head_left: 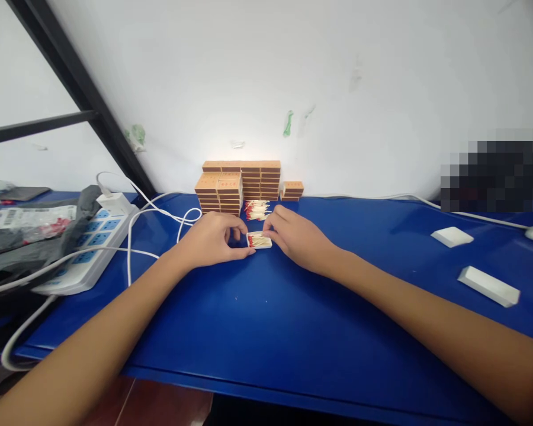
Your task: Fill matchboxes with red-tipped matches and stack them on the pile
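Note:
A small white matchbox tray [262, 246] lies on the blue table between my hands, filled with red-tipped matches [258, 239]. My left hand [217, 239] curls round the tray's left end, thumb and fingers gripping it. Over the tray's right end, my right hand [293, 236] pinches at the plain ends of the matches; its fingertips partly cover them. Just behind the tray is a loose pile of matches [257, 209]. Farther back, stacked matchboxes [219, 186] stand in front of the wall, with a shorter stack of matchboxes [292, 190] to their right.
On the left are a white power strip [98, 242], looping white cables [130, 254] and a grey plastic bag [35, 231]. Two white blocks [488, 286] lie on the right of the blue table [293, 343]. A black metal frame [80, 89] slants down at the back left.

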Available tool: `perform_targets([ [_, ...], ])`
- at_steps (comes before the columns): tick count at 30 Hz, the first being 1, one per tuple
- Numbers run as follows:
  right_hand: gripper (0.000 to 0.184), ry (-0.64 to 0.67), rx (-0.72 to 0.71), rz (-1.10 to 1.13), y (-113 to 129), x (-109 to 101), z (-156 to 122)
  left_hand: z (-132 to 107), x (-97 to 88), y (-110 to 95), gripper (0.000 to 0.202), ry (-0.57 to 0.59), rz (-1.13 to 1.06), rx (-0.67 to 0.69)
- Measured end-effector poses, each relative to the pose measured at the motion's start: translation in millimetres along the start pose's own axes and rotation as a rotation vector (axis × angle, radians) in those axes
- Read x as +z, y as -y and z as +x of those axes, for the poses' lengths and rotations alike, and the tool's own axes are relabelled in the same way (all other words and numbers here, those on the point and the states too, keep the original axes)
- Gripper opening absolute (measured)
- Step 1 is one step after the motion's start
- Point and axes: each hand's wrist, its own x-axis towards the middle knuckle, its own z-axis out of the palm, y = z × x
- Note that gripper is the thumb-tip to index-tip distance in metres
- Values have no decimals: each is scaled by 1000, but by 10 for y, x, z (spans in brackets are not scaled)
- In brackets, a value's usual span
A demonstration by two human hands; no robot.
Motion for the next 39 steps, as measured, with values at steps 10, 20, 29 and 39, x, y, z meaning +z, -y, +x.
perform_targets([
  [10, 11, -155, 67, 291, -265, 81, 39, 4, -3, -17, 30, 7, -1, -26],
  [20, 14, -115, 117, 143, -558, 215, 56, 9, -4, -20, 32, 11, -2, -30],
  [29, 11, -69, 154, 150, -505, 182, 55, 6, -2, -15, 32, 14, -1, -24],
  [39, 12, -87, 90, 138, -327, 13, 16, 5, -7, -15, 31, 4, 9, -23],
])
